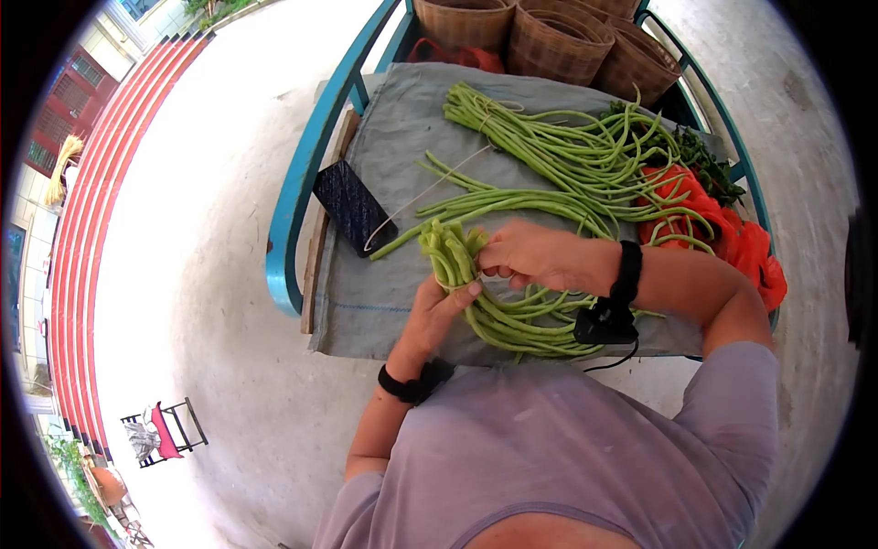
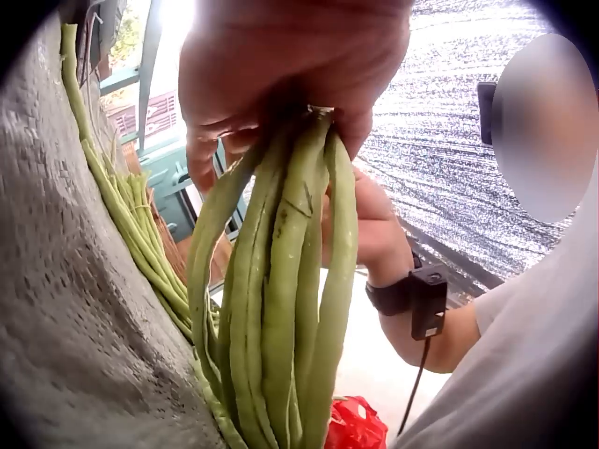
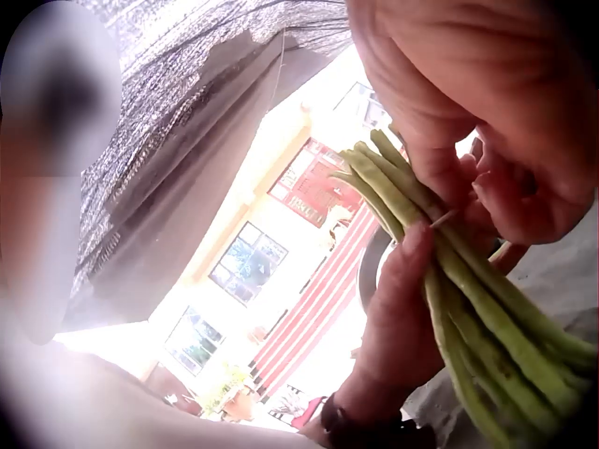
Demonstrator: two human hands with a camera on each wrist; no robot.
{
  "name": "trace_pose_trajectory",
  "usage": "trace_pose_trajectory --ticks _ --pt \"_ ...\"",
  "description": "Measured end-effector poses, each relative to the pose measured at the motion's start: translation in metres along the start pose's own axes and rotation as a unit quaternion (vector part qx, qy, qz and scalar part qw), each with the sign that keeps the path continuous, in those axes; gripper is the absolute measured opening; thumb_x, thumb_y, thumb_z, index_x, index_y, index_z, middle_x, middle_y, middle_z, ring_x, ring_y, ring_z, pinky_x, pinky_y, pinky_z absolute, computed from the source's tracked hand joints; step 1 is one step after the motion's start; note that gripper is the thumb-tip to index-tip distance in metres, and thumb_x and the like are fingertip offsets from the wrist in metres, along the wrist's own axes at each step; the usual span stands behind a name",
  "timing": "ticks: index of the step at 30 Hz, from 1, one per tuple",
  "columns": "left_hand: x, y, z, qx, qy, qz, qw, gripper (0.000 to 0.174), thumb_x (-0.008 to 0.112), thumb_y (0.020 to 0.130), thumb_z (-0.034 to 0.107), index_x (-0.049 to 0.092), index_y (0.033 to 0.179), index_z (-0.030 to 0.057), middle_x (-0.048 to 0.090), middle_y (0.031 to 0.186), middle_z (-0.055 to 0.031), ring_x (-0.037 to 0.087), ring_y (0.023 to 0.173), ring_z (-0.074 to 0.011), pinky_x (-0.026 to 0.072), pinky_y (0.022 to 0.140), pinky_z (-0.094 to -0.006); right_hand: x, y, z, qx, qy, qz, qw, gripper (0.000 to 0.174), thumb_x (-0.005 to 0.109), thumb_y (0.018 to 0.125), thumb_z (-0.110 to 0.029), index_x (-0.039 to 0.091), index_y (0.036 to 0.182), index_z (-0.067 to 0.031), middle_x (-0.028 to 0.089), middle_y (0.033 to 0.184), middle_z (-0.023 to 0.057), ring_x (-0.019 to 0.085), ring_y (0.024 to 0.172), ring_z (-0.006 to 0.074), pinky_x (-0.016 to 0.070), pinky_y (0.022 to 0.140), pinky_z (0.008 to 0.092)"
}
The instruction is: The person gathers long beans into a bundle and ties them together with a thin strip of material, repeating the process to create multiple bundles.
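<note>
My left hand (image 1: 432,313) grips a bunch of long green beans (image 1: 450,254) near its gathered end, the thumb laid across it. The beans' long tails curve right over the grey cloth. My right hand (image 1: 529,254) is at the same end, fingers curled. In the right wrist view, its fingers pinch a thin pale tie (image 3: 443,220) that crosses the beans by the left thumb (image 3: 417,245). The left wrist view has the beans (image 2: 290,271) hanging from the left hand (image 2: 295,70). Beyond the hands lie loose long beans (image 1: 521,199) and a tied bundle (image 1: 535,137).
Grey cloth (image 1: 384,123) covers the cart bed, bounded by blue rails (image 1: 302,192). A black wrapped block (image 1: 352,206) sits at the left with a pale string (image 1: 425,199) beside it. Red plastic bags (image 1: 745,252) and leafy greens (image 1: 704,165) lie right; wicker baskets (image 1: 558,46) stand behind.
</note>
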State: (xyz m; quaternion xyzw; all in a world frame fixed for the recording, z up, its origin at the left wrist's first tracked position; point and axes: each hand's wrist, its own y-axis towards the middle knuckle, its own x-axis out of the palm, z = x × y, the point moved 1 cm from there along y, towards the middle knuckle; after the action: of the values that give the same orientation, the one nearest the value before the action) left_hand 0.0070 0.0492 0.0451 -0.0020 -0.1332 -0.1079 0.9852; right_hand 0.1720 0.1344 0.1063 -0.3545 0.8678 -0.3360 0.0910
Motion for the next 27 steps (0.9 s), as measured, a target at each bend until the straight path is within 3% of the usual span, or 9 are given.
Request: trace_pose_trajectory --ticks 3,6,9,15,21,25,27 --pt "0.003 0.002 0.005 0.007 -0.006 0.011 1.0 0.037 0.063 0.092 0.02 0.056 0.121 -0.0007 0.061 0.113 -0.0027 0.054 0.105 -0.0119 0.0414 0.093 -0.0268 0.006 -0.001 0.003 0.025 0.186 -0.027 0.982 0.008 0.058 0.083 -0.017 0.056 0.078 -0.0107 0.047 0.069 -0.004 0.041 0.055 0.0064 0.0363 0.05 0.0234" --pt "0.001 0.003 0.0 -0.001 -0.017 0.004 1.0 0.035 0.064 0.091 0.02 0.057 0.118 -0.001 0.063 0.109 -0.0038 0.057 0.103 -0.0127 0.0431 0.092 -0.0272 0.003 0.007 0.011 0.06 0.298 -0.134 0.943 0.005 0.057 0.084 -0.014 0.057 0.079 -0.0112 0.05 0.068 -0.0031 0.045 0.055 0.0067 0.0373 0.05 0.0234" --pt "0.0 0.003 -0.003 -0.015 -0.034 -0.008 0.999 0.033 0.065 0.091 0.019 0.058 0.116 -0.0012 0.065 0.107 -0.004 0.058 0.101 -0.0133 0.0442 0.092 -0.0272 0.006 0.004 0.013 0.042 0.297 -0.124 0.946 0.005 0.055 0.084 -0.011 0.056 0.079 -0.0115 0.051 0.067 -0.0035 0.047 0.056 0.0068 0.0395 0.05 0.0238" --pt "0.0 0.006 -0.004 -0.013 -0.008 0.002 1.0 0.032 0.065 0.091 0.019 0.058 0.115 -0.0007 0.065 0.104 -0.003 0.058 0.097 -0.0121 0.0447 0.087 -0.026 0.003 0.007 0.025 0.024 0.279 -0.088 0.956 0.009 0.057 0.087 -0.019 0.06 0.086 -0.0099 0.053 0.07 -0.0044 0.051 0.061 0.0071 0.0532 0.061 0.0303" --pt "-0.002 0.006 -0.009 0.003 0.039 0.029 0.999 0.029 0.063 0.091 0.017 0.058 0.114 0.0003 0.065 0.102 -0.0025 0.056 0.093 -0.0103 0.0453 0.082 -0.0248 0.005 0.001 0.017 -0.08 0.051 0.013 0.995 0.023 0.06 0.087 -0.024 0.063 0.097 -0.0035 0.056 0.078 -0.0018 0.057 0.073 0.0112 0.0573 0.063 0.0328" --pt "0.001 0.007 -0.006 0.016 0.096 0.045 0.994 0.028 0.063 0.091 0.014 0.058 0.114 0.0002 0.065 0.097 -0.0028 0.056 0.088 -0.01 0.0465 0.079 -0.0256 0.003 -0.007 0.003 -0.097 -0.119 0.054 0.987 0.025 0.06 0.087 -0.027 0.064 0.094 -0.003 0.059 0.08 0.0007 0.057 0.075 0.0133 0.0568 0.063 0.0312" --pt "0.004 0.006 0.004 0.001 0.103 0.039 0.994 0.034 0.062 0.091 0.018 0.057 0.119 -0.0006 0.064 0.104 -0.003 0.056 0.092 -0.0102 0.0452 0.082 -0.0255 -0.001 -0.008 -0.007 -0.093 -0.22 0.07 0.969 0.023 0.061 0.086 -0.026 0.065 0.092 -0.0041 0.06 0.081 0.0009 0.057 0.075 0.0123 0.0553 0.061 0.0293"
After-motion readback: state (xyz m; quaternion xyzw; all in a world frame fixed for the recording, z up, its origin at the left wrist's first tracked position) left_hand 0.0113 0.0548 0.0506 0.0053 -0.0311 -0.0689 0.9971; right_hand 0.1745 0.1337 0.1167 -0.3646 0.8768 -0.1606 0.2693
